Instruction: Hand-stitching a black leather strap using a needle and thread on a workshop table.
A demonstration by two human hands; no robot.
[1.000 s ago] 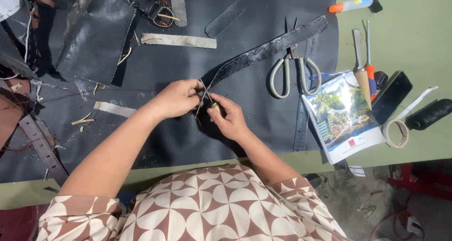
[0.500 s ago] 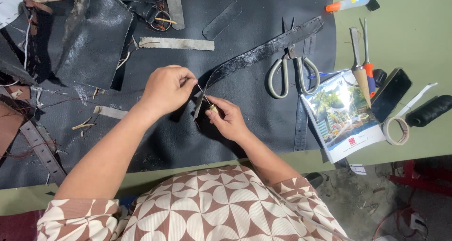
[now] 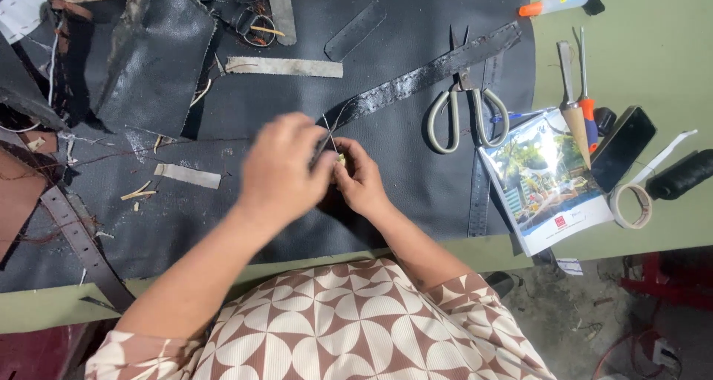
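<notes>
Leatherwork is seen from the head camera, mid-stitch on a green counter. A long black leather strap lies slantwise across a dark leather sheet, its near end gathered between the two hands. The left hand is blurred; its fingers appear pressed together around a thin needle or thread rising just above the strap's end, though the pinch itself cannot be told for certain. The right hand has its fingers closed on the strap end, beside a small pale object. A row of stitch marks is visible along the strap's far length, so part of the seam is judged done, with the near end in hand. Scissors rest touching the strap; a booklet, tape roll and thread spool lie well apart to the right.
</notes>
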